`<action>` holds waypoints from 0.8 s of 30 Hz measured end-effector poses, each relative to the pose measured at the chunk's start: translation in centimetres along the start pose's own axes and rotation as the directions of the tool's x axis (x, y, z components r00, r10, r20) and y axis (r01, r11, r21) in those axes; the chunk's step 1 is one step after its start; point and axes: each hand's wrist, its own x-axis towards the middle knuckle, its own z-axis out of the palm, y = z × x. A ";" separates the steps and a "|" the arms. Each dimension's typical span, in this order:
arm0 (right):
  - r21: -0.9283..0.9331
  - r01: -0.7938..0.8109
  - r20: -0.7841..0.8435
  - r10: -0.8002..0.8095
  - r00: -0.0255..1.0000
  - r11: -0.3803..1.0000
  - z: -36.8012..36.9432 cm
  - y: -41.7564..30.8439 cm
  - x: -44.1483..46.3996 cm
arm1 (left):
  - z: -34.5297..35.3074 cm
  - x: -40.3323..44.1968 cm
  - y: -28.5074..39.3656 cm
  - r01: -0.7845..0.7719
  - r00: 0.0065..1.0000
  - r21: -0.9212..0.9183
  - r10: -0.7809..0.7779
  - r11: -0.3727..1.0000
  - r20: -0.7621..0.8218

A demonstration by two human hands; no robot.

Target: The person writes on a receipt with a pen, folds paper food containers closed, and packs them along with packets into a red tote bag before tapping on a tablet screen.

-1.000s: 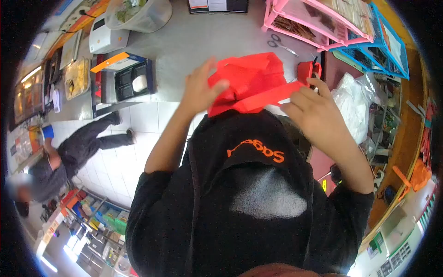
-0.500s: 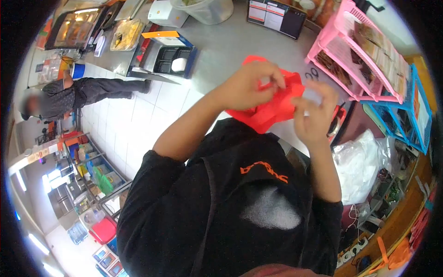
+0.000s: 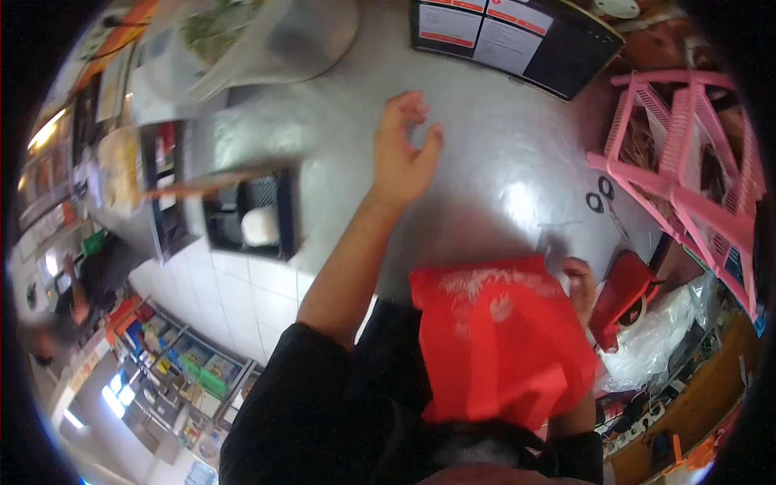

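A red cloth bag (image 3: 501,339) with pale printing hangs spread out in front of my chest. My right hand (image 3: 579,284) is at its upper right edge, fingers curled and partly hidden behind the fabric, gripping it. My left hand (image 3: 404,149) is off the bag, above the grey metal table (image 3: 323,121), with thumb and fingers apart and nothing between them.
A black tray (image 3: 279,214) holding a white rounded item stands at left, near a large clear tub (image 3: 299,48). A screen (image 3: 517,40) is at the back. Black scissors (image 3: 600,198) lie beside a pink rack (image 3: 675,162). Plastic bags (image 3: 655,339) lie at right.
The bunched red bag is now opened out and hangs lower. My left hand has let go of it and moved away over the table. The view has shifted toward the table.
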 end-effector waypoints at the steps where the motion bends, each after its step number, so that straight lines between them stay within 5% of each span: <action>1: -0.121 0.051 0.039 -0.047 0.998 0.991 1.5 1.1 0.1 | 1.3 0.8 -1.5 0.020 1.000 -0.028 -0.019 0.999 0.018; 2: -0.147 0.026 0.017 -0.024 1.000 0.989 2.0 2.3 -0.2 | 2.7 1.5 -2.7 0.015 1.000 -0.065 -0.017 0.998 -0.022; 4: -0.471 0.199 -0.042 -0.247 0.968 0.860 3.1 4.4 -0.1 | 4.7 3.7 -4.4 0.004 0.999 -0.121 -0.010 0.993 -0.052; 7: -0.562 0.293 -0.019 -0.366 0.930 0.774 3.3 5.5 0.2 | 5.5 5.2 -5.0 -0.127 0.990 -0.115 0.118 0.985 -0.081; 24: -0.633 0.216 -0.043 -0.312 0.949 0.743 3.0 5.7 -0.8 | 5.6 5.2 -4.5 -0.255 0.956 0.237 0.209 0.937 0.204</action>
